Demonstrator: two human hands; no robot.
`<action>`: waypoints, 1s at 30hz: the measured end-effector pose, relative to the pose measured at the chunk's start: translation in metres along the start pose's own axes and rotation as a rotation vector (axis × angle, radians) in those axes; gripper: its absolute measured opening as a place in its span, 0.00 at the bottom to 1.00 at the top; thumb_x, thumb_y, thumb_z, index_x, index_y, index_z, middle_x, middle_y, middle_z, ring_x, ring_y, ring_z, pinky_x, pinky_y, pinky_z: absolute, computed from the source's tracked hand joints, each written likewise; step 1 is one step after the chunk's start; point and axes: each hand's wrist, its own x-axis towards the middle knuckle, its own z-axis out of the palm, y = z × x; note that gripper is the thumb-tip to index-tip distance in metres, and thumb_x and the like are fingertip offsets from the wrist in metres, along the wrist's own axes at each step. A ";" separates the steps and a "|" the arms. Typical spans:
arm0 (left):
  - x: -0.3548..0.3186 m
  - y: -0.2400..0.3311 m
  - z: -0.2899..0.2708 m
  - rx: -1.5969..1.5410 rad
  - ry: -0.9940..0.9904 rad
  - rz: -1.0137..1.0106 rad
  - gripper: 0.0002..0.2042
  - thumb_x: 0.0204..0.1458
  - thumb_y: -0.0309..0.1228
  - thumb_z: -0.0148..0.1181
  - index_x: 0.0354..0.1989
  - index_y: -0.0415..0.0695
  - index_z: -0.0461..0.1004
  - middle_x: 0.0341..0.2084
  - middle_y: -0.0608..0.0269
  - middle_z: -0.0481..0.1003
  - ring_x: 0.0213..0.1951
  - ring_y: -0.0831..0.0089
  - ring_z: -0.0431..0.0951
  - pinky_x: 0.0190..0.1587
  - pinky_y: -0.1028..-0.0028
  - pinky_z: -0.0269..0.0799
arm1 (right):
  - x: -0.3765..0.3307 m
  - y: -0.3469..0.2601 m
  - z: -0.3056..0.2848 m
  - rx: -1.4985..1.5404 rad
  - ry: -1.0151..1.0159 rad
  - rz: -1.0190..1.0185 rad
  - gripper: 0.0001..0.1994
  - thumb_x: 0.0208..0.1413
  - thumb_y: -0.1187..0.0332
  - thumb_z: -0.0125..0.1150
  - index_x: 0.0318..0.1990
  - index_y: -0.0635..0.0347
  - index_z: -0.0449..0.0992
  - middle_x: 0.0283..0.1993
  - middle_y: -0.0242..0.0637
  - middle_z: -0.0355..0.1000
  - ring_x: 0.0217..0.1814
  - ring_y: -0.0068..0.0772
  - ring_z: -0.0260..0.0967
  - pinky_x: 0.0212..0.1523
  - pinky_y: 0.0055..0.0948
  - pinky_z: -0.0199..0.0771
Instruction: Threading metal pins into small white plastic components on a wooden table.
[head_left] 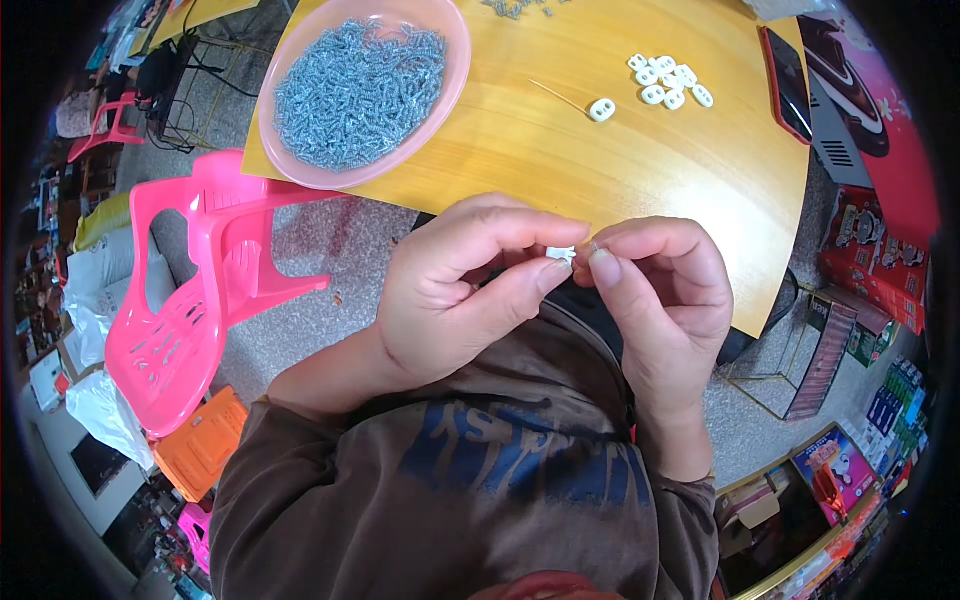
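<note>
A small white plastic piece (561, 254) sits pinched between the fingertips of both hands, just below the near edge of the wooden table (560, 150). It looks pale, glossy and flat, mostly hidden by the fingers, so its full shape cannot be told. The left hand (455, 290) is curled nearly closed, thumb and forefinger pressing the piece. The right hand (665, 295) is likewise curled, its thumb tip touching the piece from the other side. On the table, beyond the hands, lie a cluster of similar white oval pieces (668, 80) with holes, and a pink bowl (455, 80) full of small grey metal parts (360, 90)
</note>
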 end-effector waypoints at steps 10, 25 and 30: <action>0.005 0.008 -0.007 0.251 -0.007 0.128 0.15 0.42 0.19 0.57 0.41 0.38 0.71 0.26 0.62 0.71 0.28 0.75 0.71 0.30 0.81 0.65 | 0.000 -0.004 -0.003 0.068 -0.102 0.092 0.06 0.49 0.80 0.52 0.35 0.66 0.66 0.32 0.32 0.68 0.35 0.18 0.65 0.38 0.16 0.65; 0.007 0.006 -0.011 0.246 -0.056 0.185 0.14 0.43 0.21 0.57 0.41 0.36 0.70 0.28 0.61 0.70 0.29 0.73 0.69 0.30 0.79 0.64 | 0.004 -0.003 -0.002 0.180 -0.129 0.176 0.05 0.50 0.79 0.52 0.35 0.65 0.65 0.31 0.32 0.68 0.33 0.16 0.64 0.36 0.15 0.65; 0.008 0.004 -0.012 0.281 -0.057 0.219 0.14 0.42 0.20 0.57 0.41 0.36 0.71 0.28 0.60 0.70 0.29 0.73 0.69 0.30 0.78 0.64 | 0.004 -0.003 -0.002 0.158 -0.138 0.188 0.05 0.50 0.79 0.52 0.35 0.65 0.65 0.31 0.32 0.68 0.34 0.16 0.64 0.37 0.15 0.65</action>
